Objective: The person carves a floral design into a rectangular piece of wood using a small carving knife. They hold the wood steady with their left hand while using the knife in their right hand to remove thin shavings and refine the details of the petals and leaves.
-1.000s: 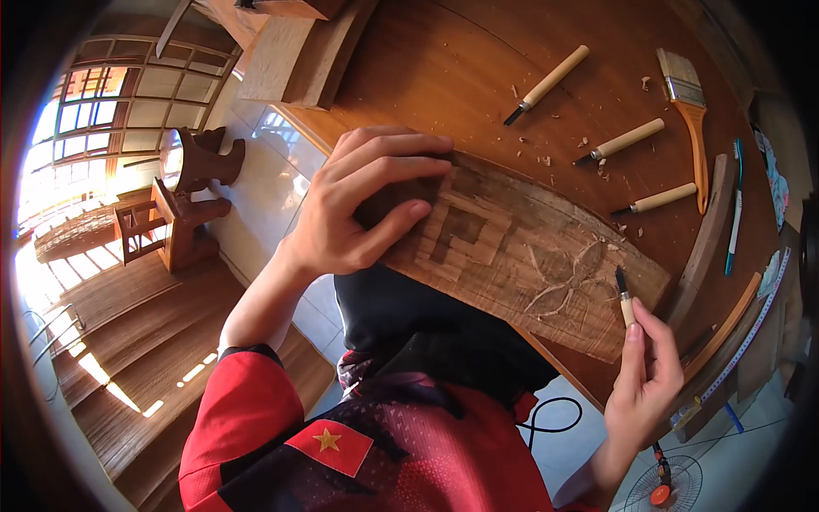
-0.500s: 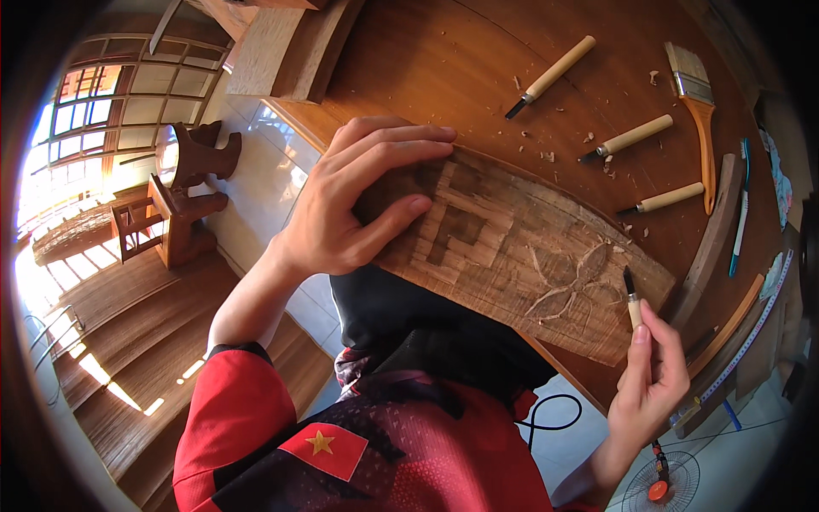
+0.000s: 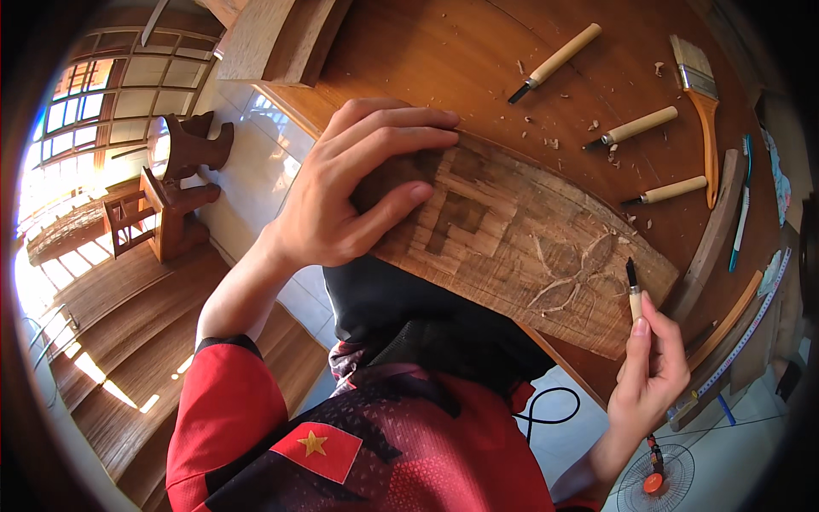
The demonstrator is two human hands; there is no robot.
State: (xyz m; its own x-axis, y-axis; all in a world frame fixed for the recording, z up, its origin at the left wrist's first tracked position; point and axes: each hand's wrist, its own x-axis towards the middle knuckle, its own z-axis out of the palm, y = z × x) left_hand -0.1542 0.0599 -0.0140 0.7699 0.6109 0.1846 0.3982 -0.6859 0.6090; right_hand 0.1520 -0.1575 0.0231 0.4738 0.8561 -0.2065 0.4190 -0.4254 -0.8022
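Observation:
A carved wooden board (image 3: 546, 256), with square patterns and a four-petal relief, lies slanted across the table's front edge. My left hand (image 3: 354, 183) rests over its left end, fingers spread and bent toward the far edge, thumb on the top face. In my right hand (image 3: 648, 367), closed fingers pinch a small carving tool (image 3: 634, 288), its dark blade over the board's right end, beside the relief. Three similar tools (image 3: 567, 55), (image 3: 640, 125), (image 3: 674, 189) lie among wood shavings beyond the board, near a wide paintbrush (image 3: 705, 119).
The wooden table (image 3: 435, 60) holds a wood block (image 3: 281, 38) at back left, plus a strip (image 3: 708, 230), toothbrush (image 3: 740, 205) and measuring tape (image 3: 742, 333) at right. Wooden furniture (image 3: 166, 213) and stairs (image 3: 128, 324) are at left; a fan (image 3: 657, 482) stands below right.
The view has shifted slightly, moving the table's items and both hands a little in the picture. My right hand keeps the tool near the board's right end; my left stays on the board.

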